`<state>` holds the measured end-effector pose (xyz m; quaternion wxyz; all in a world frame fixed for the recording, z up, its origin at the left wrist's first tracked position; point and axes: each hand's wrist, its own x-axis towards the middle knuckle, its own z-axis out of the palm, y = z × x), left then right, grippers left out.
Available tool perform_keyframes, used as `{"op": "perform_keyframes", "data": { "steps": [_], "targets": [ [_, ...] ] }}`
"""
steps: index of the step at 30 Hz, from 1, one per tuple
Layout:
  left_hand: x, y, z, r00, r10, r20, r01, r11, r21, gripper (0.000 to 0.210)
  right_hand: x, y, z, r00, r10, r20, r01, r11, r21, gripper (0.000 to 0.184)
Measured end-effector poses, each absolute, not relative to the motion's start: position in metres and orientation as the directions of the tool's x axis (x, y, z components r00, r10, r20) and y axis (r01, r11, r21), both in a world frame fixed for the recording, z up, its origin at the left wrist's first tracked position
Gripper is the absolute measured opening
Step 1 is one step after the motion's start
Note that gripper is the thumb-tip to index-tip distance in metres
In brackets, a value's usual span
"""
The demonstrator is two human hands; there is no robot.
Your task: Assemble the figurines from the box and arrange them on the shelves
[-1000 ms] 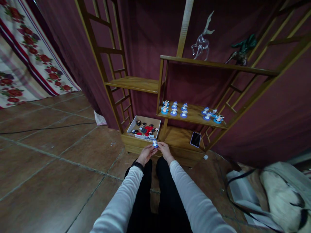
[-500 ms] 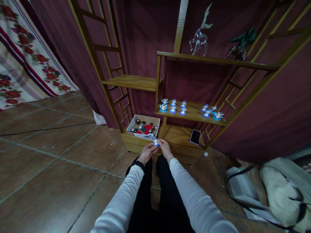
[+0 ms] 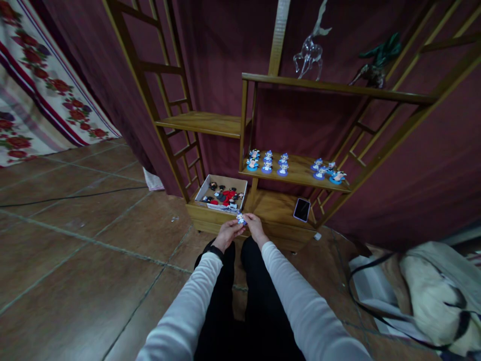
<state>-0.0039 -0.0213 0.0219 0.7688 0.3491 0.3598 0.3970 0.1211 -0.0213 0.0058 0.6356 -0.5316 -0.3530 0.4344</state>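
Note:
A small purple-and-white figurine [image 3: 240, 218] is held between both my hands, just in front of the low cabinet. My left hand [image 3: 228, 234] grips it from the left, and my right hand [image 3: 255, 227] pinches it from the right. Right behind it stands an open cardboard box [image 3: 203, 191] with several red and black figurines [image 3: 227, 197] lying in it. Above and to the right, several like figurines [image 3: 283, 168] on purple and blue bases stand in groups on a wooden shelf [image 3: 296, 173].
A phone [image 3: 301, 209] lies on the cabinet top at the right. The upper shelf bears a clear glass horse [image 3: 310, 55] and a dark green and brown statuette [image 3: 376, 65]. A pale bag [image 3: 428, 286] rests on the floor at right. A thin cable [image 3: 75, 196] crosses the tiles at left.
Both hands keep hold of the figurine in nearly the same spot. The view has shifted slightly, and the shelf's upper part sits a little higher in it.

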Motion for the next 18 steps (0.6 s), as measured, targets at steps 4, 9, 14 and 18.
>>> {"op": "perform_keyframes", "data": {
  "steps": [4,9,14,18],
  "targets": [
    [0.001,-0.023,0.019,0.320,0.913,-0.254,-0.421,0.377,0.825,0.034,0.119,-0.022,0.006,0.351,0.936,-0.023,-0.213,0.056,-0.975,0.032],
    [0.005,-0.023,0.018,0.170,0.971,-0.165,-0.420,0.224,0.880,0.039,0.114,-0.029,0.017,0.309,0.950,-0.047,-0.388,0.081,-0.918,0.038],
    [0.008,-0.022,0.023,0.061,0.994,-0.086,-0.308,0.101,0.946,0.039,0.109,-0.034,0.025,0.287,0.956,-0.055,-0.311,0.039,-0.950,0.039],
    [0.007,-0.024,0.025,0.048,0.994,-0.098,-0.279,0.107,0.954,0.055,0.108,-0.033,0.024,0.326,0.942,-0.082,-0.287,0.017,-0.958,0.037]
  ]
}}
